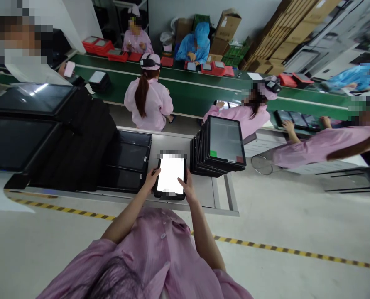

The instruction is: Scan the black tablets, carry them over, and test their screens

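A black-framed tablet [171,174] with a bright white screen is held between my two hands, over the grey bench top. My left hand [152,179] grips its left edge, thumb on the frame. On the right edge, my right hand [188,187] holds it, the thumb lying over the screen. Just to the right stands a tall stack of tablets [224,141], the top one with a grey screen and a green patch in a corner. Left of my hands lie dark-screened tablets [130,151] in rows.
Larger stacks of dark tablets [19,139] fill the bench's left end. Beyond runs a green conveyor [191,93], where several people in pink or blue work beside red trays [97,45]. Cartons [230,23] stand behind it. Yellow-black tape [265,247] crosses the floor.
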`<state>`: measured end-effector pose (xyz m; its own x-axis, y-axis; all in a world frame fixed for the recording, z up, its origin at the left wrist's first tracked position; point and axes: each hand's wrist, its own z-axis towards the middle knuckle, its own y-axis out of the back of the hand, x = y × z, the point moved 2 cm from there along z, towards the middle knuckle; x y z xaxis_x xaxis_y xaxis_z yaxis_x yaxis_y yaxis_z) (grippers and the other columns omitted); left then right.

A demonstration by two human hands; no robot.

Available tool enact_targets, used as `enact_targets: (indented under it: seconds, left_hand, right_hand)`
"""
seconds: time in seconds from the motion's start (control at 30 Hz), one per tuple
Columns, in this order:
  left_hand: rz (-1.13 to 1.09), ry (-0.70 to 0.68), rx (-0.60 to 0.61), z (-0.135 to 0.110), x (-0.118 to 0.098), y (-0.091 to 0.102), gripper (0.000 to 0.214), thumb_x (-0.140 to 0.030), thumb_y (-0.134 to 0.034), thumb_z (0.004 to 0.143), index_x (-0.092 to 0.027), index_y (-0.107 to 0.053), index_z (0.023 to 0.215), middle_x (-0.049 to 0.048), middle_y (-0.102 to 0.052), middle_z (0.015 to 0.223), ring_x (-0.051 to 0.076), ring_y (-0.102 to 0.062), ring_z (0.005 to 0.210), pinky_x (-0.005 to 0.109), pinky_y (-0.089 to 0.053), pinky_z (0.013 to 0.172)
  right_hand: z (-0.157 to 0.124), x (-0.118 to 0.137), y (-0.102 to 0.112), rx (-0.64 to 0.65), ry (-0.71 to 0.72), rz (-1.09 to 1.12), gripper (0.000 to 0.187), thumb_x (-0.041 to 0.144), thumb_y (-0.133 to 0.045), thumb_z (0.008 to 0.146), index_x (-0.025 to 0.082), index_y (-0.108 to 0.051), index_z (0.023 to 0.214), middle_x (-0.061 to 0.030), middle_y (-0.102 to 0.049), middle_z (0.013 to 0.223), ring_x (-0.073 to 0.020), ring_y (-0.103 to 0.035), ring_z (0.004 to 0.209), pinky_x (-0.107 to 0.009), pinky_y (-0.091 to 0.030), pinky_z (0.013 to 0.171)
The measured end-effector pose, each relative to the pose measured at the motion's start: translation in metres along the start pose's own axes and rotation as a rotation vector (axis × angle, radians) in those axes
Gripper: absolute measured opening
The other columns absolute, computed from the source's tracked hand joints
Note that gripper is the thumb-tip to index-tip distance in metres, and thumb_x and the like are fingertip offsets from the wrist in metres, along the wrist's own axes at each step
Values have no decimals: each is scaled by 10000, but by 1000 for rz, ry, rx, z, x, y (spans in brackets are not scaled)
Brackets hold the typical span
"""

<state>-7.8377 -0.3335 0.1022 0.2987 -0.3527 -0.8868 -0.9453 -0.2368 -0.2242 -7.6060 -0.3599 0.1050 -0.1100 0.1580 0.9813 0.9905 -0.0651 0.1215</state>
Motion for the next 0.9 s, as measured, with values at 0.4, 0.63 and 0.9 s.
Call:
enact_targets:
  seconds: [0.4,0.63,0.9]
  left_hand:
    - [87,-73,-74,3,4,0,753,-855,-822,770,-173,-820,1088,136,-855,1111,326,-783,1073,392,-622,922]
    - [86,-56,-81,7,6,2,656,-791,-772,883,-178,-831,1109,168,-850,1179,357,-776,1200,447,-613,1055]
    - [142,-58,-127,13,8,5,587,-727,-804,891,-175,-835,1088,161,-868,1150,375,-760,1262,460,-586,1127]
  right_hand:
    - [-35,-1,3,75,94,-72,1228,657,-923,807,285,-296,1796,-112,-250,1897,-366,-161,1784,-632,-180,1446]
    - [-37,0,-6,-2,80,-46,1129,661,-874,845,300,-344,1774,-98,-310,1877,-362,-228,1769,-630,-215,1436]
    - [-36,-4,-7,-29,30,-60,1137,661,-868,844,269,-346,1775,-116,-294,1882,-363,-210,1774,-606,-229,1435]
